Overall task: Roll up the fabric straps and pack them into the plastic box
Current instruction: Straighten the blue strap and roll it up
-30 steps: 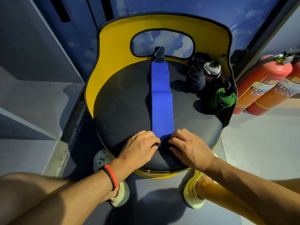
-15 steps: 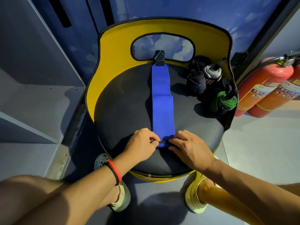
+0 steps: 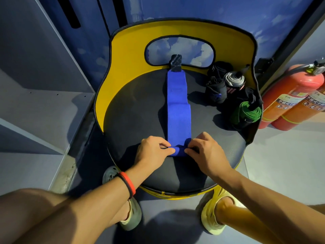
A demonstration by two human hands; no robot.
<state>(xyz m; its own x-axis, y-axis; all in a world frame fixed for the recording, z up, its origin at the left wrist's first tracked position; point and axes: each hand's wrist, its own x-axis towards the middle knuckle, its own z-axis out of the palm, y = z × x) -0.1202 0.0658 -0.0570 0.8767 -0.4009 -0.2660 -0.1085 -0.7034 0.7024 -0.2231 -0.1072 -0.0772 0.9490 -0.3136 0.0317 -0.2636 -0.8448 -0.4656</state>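
Blue strap (image 3: 178, 110) lies flat, lengthwise down the middle of the black chair seat (image 3: 137, 111). Its far end, with a black tab (image 3: 175, 63), reaches up against the yellow backrest (image 3: 126, 43). The near end is turned over into a small tight roll.

Left hand (image 3: 154, 152) pinches the roll's left end, thumb and fingertips curled onto it. Right hand (image 3: 207, 152) pinches the right end likewise.

Step in hand, as I judge it: the start of rolling this strap. Most of its length is unrolled.

Done so far: black roll (image 3: 216, 88), grey-and-white roll (image 3: 234, 80) and green roll (image 3: 249, 110), clustered at the seat's right rear by the backrest. There are darker rolls among them; count unclear. Plastic box not in view.

Risks from here:
- If the hands advance unevenly, the roll goes cone-shaped and the edges telescope.
- The strap narrows at a step partway up. The edges shift there, so it is the likely spot for skew.
- The core is small. If either pinch slackens it may spring open.
- The seat looks smooth, so the strap may slide towards the person instead of winding, pulling the tab end off line.
- Finished rolls are well apart from the hands; low chance of knocking them.

Also present: two red fire extinguishers (image 3: 288, 95) on the floor at right, grey shelving (image 3: 44, 103) at left.
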